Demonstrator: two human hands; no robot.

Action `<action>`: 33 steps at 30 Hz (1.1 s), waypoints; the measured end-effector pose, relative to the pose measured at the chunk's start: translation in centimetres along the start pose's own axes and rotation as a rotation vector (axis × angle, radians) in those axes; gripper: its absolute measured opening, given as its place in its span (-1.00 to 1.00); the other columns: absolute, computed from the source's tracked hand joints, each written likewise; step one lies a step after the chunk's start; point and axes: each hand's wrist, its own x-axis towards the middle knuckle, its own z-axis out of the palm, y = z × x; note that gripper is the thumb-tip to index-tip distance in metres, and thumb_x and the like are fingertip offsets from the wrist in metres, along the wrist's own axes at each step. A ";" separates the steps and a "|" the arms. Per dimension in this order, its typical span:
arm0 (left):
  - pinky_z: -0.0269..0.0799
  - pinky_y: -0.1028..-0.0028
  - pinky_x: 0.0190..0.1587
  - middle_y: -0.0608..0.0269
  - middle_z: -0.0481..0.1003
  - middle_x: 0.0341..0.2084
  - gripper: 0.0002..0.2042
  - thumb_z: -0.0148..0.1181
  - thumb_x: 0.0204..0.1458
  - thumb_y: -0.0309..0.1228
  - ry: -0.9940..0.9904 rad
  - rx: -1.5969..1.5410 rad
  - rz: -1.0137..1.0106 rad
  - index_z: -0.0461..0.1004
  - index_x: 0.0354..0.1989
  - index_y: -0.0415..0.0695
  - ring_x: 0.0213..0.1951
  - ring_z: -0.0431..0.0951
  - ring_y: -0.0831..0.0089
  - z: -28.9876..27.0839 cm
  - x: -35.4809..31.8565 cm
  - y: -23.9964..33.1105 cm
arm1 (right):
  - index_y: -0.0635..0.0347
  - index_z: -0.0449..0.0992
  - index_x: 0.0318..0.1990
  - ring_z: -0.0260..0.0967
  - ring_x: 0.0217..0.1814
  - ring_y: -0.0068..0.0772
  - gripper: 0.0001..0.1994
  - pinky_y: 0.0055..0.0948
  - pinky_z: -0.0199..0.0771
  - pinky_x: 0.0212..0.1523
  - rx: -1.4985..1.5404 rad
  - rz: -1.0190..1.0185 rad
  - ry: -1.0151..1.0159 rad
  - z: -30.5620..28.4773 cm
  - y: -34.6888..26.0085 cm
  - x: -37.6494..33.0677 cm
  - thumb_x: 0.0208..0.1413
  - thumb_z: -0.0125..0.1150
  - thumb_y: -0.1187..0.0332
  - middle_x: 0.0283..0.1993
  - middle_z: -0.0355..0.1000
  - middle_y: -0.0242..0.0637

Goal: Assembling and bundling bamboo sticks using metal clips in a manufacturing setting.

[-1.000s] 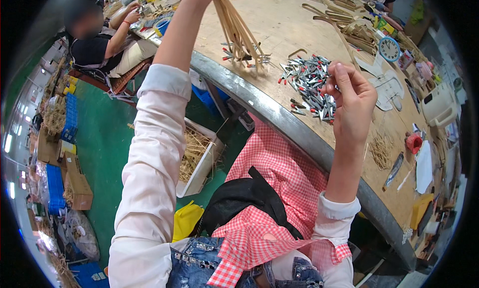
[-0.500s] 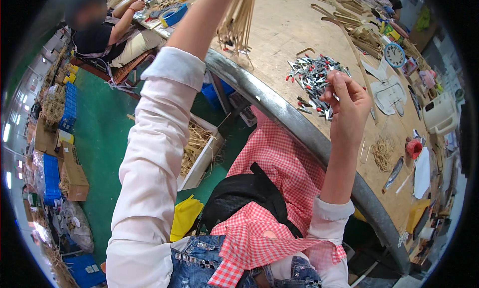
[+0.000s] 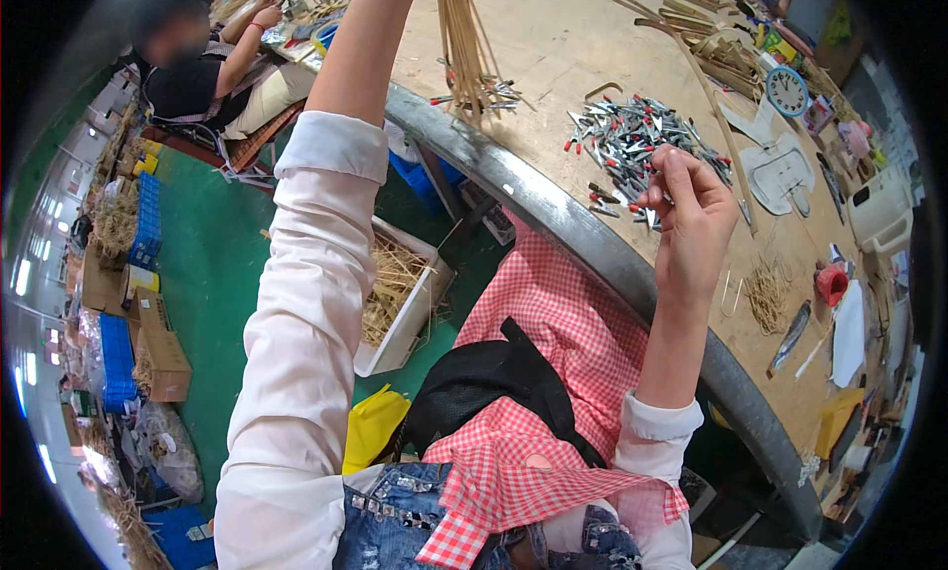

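My left forearm point(image 3: 370, 46) stretches up past the top edge, so the left hand itself is out of sight. Beside that wrist a bundle of thin tan straw strips point(image 3: 460, 46) hangs down from the top edge, its lower ends above a few small clips. My right hand point(image 3: 691, 214) is closed in a pinch over the near side of a heap of small metal alligator clips point(image 3: 632, 140) with red and black tips. Whatever lies between its fingertips, if anything, is too small to make out.
The wooden tabletop point(image 3: 553, 37) has a curved metal edge point(image 3: 553, 209). To the right lie a pale flat cutout point(image 3: 780, 180), loose straw point(image 3: 767, 298), a blue-rimmed clock point(image 3: 786, 91) and a white jug point(image 3: 879, 209). Below stands a white bin point(image 3: 415, 313) of straw. Another person point(image 3: 188, 86) sits at left.
My left forearm and the hanging strips have shifted left in view, uncovering a few clips beneath the strips. My right hand keeps its pinch beside the heap. The whole view has shifted slightly.
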 end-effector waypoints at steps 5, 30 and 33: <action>0.18 0.57 -0.68 0.45 0.29 -0.76 -0.82 0.18 0.09 -0.33 0.105 0.203 0.021 0.43 -0.49 -0.14 -0.74 0.24 0.65 1.1 -1.8 -2.8 | 0.35 0.52 -0.29 0.27 -0.50 -0.63 -0.85 -0.56 0.43 -0.49 -0.005 0.035 -0.058 0.2 0.3 -0.3 0.17 0.10 0.43 -0.33 0.44 -0.30; 0.06 0.68 -0.69 0.57 0.11 -0.87 -0.76 -0.09 0.24 -0.28 -0.103 -0.850 0.254 0.18 -0.49 -0.03 -0.82 0.07 0.77 -9.0 -27.8 10.9 | 0.30 0.51 -0.13 0.42 -0.35 -0.34 -0.69 -0.46 0.40 -0.34 -0.481 -0.136 -0.761 3.0 2.3 -9.0 -0.11 0.27 0.50 -0.29 0.43 -0.14; 0.06 0.67 -0.69 0.56 0.09 -0.88 -0.76 -0.09 0.24 -0.28 -0.026 -0.927 0.300 0.18 -0.49 -0.03 -0.83 0.05 0.75 -9.8 -30.6 11.0 | 0.30 0.51 -0.17 0.44 -0.36 -0.25 -0.72 -0.41 0.43 -0.35 -0.439 -0.232 -0.799 3.7 3.5 -10.8 -0.12 0.26 0.51 -0.31 0.42 -0.13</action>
